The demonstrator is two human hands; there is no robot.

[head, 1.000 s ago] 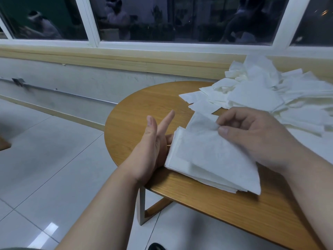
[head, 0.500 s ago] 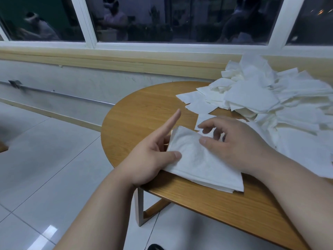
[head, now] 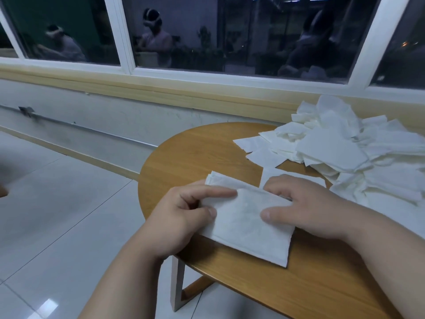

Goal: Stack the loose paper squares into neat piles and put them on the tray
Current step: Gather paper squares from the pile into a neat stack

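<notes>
Both hands closed in: left hand (head: pixel 184 215) and right hand (head: pixel 305 208) grip the small pile (head: pixel 248 226). Big loose heap (head: pixel 345 153) at two o'clock remains.

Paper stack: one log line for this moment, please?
left hand: grips paper stack | right hand: grips it too | loose pile: beyond, unsorted | tray: unseen
</notes>
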